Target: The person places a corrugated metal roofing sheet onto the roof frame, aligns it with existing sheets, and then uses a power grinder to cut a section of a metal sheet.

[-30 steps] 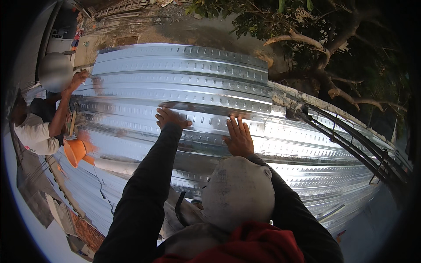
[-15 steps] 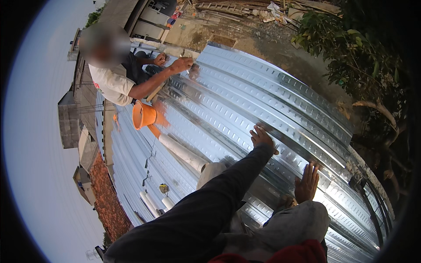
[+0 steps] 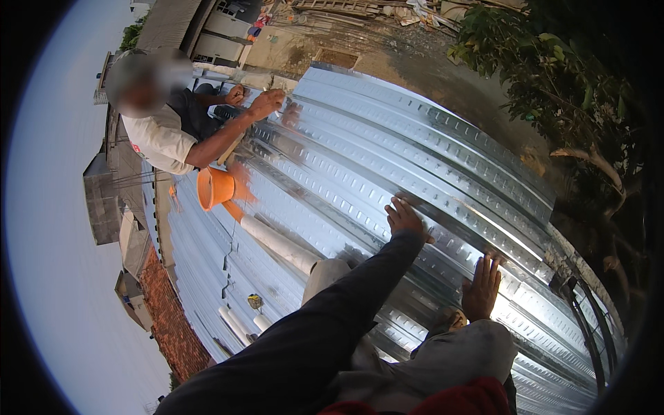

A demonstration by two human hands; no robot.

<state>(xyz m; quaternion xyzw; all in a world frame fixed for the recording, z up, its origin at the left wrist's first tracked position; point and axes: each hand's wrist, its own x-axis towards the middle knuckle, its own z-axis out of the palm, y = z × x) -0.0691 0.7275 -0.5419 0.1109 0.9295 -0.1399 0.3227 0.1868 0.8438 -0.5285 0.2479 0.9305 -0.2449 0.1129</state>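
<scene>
Left hand (image 3: 407, 218) is resting palm-down, fingers spread, on ribbed metal decking sheets (image 3: 401, 131), right hand (image 3: 481, 289) is lying open just beside it, sheets are stretching across the middle, co-worker (image 3: 159, 137) is crouching far left, orange bucket (image 3: 216, 188) is standing nearby.

Your left hand (image 3: 406, 218) and right hand (image 3: 481, 290) rest on ribbed metal sheeting (image 3: 346, 142). Orange bucket (image 3: 216, 187) sits beside a co-worker (image 3: 159, 140).

Long dark sleeve (image 3: 325, 311), dusty grey trousers (image 3: 474, 349), red cloth (image 3: 470, 399) at front, bare hands (image 3: 407, 218)
</scene>
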